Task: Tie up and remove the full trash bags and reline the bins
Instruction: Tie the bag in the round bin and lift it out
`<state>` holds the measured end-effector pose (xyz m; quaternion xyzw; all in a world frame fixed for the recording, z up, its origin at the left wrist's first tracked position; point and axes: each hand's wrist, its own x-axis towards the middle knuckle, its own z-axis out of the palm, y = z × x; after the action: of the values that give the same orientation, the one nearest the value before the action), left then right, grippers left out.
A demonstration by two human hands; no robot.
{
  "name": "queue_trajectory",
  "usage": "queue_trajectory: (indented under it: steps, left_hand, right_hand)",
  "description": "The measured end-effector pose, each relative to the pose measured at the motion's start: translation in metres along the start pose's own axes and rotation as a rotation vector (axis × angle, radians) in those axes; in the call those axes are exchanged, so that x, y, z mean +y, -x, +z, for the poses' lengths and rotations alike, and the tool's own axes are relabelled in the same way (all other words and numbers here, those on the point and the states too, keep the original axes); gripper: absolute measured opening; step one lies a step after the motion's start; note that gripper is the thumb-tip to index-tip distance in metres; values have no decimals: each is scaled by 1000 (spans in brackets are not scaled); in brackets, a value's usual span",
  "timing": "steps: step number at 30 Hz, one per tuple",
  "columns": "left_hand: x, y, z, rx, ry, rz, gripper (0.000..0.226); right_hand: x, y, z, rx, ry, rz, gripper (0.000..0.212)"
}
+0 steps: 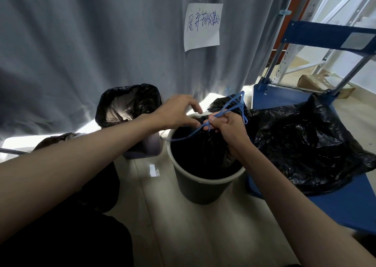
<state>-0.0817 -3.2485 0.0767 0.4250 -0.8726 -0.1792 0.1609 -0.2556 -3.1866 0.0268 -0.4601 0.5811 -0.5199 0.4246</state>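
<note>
A round dark bin with a white rim [203, 180] stands on the floor in the middle. A black trash bag [205, 144] sits inside it, its top gathered. Blue drawstrings [234, 104] run from the bag's mouth. My right hand [227, 128] grips the blue drawstrings above the bin's far rim. My left hand [179, 114] is beside it, thumb and fingers pinching one blue string that trails down to the left over the bin.
A second bin lined with a black bag [128, 106] stands behind left, against a grey curtain [81, 43] with a paper note [202, 26]. Another black bag [309, 144] lies on a blue platform trolley [345, 205] at right. Metal shelving [305, 43] stands behind.
</note>
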Motion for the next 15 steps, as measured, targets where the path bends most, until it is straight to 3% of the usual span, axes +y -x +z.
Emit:
queue_trajectory:
  steps: [2,6,11,15]
  left_hand:
    - [10,2,6,-38,131,30,31]
    - [14,3,20,-51,290,-91,28]
    - [16,3,20,-69,304,-160,22]
    - [18,4,17,-58,279,-197,24]
  right_hand:
    - [-1,1,1,8,41,-19,19]
    - [-6,6,4,-4,104,-71,14]
    - [-14,9,6,39,306,-159,13]
    - [-18,14,9,15,334,-235,6]
